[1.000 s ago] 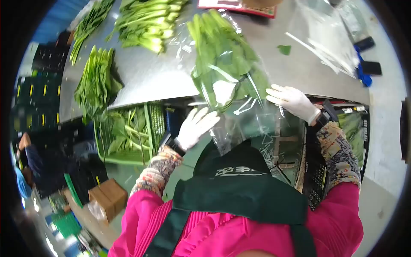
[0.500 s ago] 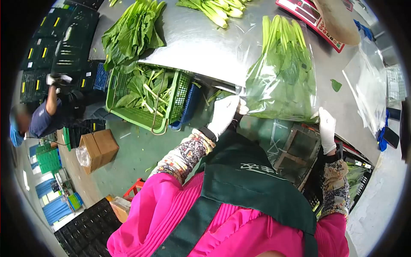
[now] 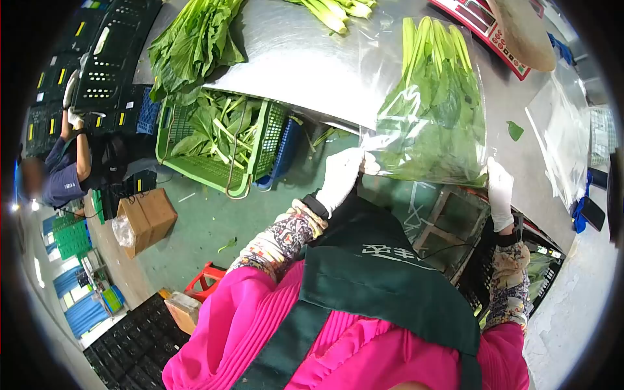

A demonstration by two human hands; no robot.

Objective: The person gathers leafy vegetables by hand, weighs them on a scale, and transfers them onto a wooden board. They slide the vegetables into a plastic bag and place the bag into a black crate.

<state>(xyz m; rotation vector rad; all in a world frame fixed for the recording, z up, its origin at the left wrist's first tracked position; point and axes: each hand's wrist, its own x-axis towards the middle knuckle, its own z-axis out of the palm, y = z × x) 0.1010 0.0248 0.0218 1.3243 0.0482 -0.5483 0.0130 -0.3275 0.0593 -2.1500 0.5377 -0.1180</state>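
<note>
A clear plastic bag [image 3: 432, 110] of leafy greens lies on the metal table [image 3: 299, 78], stalks pointing away from me and leaves toward the near edge. My left hand [image 3: 343, 175], in a white glove, pinches the bag's near left corner. At the near right corner, my gloved right hand [image 3: 499, 192] grips the bag's edge between its fingers. Loose leafy greens [image 3: 195, 45] lie at the table's left, partly over its edge. More stalks [image 3: 331, 12] rest at the top of the view.
A green crate [image 3: 214, 169] of greens stands below the table's left edge, beside a blue one. At the upper right are a red scale [image 3: 484, 29] and plastic sheets [image 3: 559, 130]. A co-worker [image 3: 65, 169] stands at far left near stacked black crates [image 3: 110, 71].
The view has shifted slightly. Both hands keep hold of the bag's near corners. The co-worker's hands have moved up against the black crates.
</note>
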